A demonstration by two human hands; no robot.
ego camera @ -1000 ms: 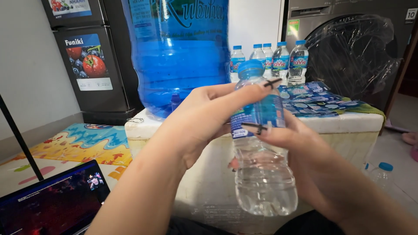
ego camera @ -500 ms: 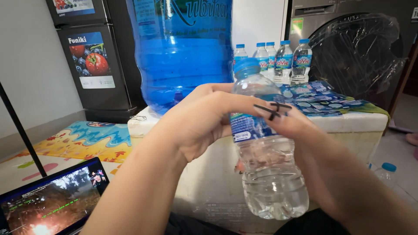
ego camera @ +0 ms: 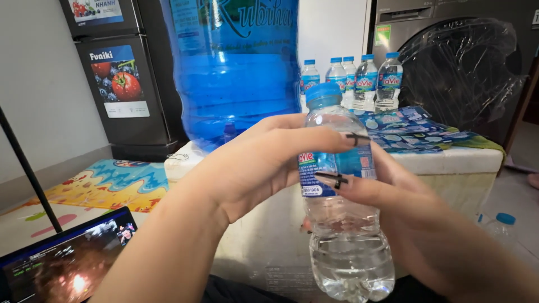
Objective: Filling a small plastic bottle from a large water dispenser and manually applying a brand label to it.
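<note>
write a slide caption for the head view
Both hands, left hand and right hand, hold a capped water bottle upright.

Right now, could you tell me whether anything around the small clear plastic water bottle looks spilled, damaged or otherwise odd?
Nothing looks spilled or damaged. The small clear plastic water bottle stands upright between the left hand and right hand, blue cap on. One oddity: the dark round-doored machine behind is draped in crinkled clear plastic film.

Behind the held bottle (ego camera: 342, 196), the big jug (ego camera: 236, 73) and small bottles (ego camera: 365, 81) crowd the box (ego camera: 449, 163); right of it lies open floor (ego camera: 516, 191).
</note>
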